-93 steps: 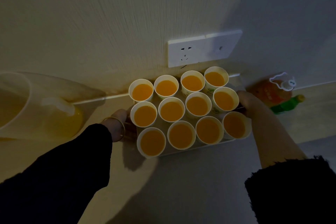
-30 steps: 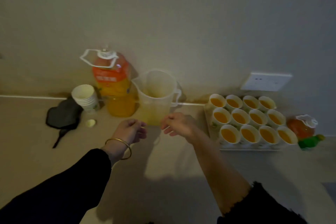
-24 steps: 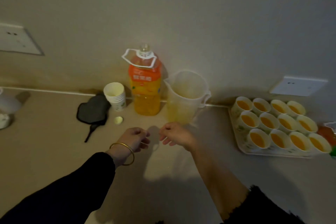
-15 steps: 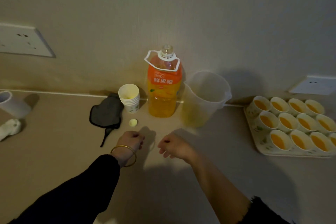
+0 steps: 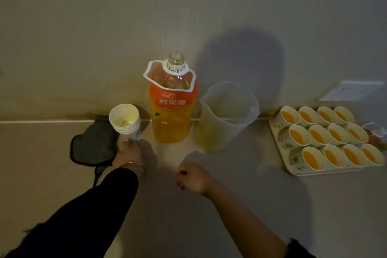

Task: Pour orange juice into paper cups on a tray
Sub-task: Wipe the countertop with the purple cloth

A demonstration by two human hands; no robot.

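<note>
Now my left hand (image 5: 129,154) sits at the base of the white paper cup stack (image 5: 125,120); I cannot tell whether its fingers grasp it. My right hand (image 5: 193,176) hangs loosely curled, empty. The juice-filled paper cups (image 5: 318,136) crowd the pale floral tray (image 5: 293,172), parked aside at right, probably finished.

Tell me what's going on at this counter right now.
A person is working at a counter. Their left hand reaches to the foot of a stack of paper cups; whether it grips the stack is hidden. The right hand hangs loosely curled above the counter, holding nothing. The orange juice bottle stands uncapped and partly full beside a clear pitcher with a little juice in it. On the tray to the right, all twelve cups hold juice.
</note>
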